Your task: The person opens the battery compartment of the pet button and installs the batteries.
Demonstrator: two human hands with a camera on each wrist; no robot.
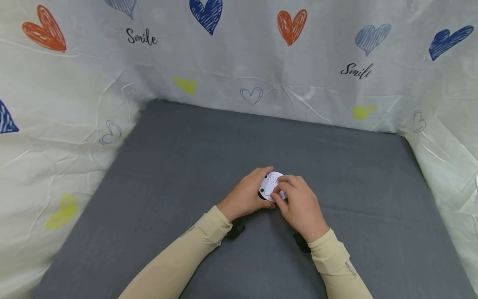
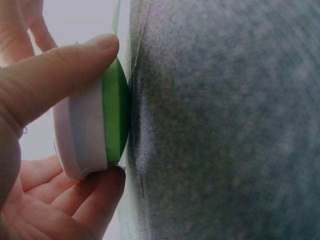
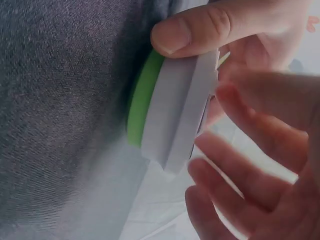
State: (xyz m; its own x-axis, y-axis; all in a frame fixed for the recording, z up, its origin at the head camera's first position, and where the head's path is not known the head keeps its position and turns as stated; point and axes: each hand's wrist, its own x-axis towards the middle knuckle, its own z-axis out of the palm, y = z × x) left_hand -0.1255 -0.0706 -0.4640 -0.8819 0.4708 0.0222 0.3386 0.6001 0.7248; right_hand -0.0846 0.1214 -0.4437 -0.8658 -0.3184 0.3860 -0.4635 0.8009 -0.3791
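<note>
A round white device with a green base stands on the grey cloth, near the middle of the head view. Small holes dot its upper face, and two dark round spots mark its left part. My left hand grips it from the left, thumb on the near side and fingers round the far side. At the upper face, my right hand pinches the edge of a flat white cover panel between thumb and index finger. The remaining right fingers curl loosely beside the rim, and they partly hide the face.
Grey cloth covers the table all round the hands. A white curtain printed with hearts hangs along the back and both sides. Dark wrist-camera mounts sit under the wrists, close over the cloth.
</note>
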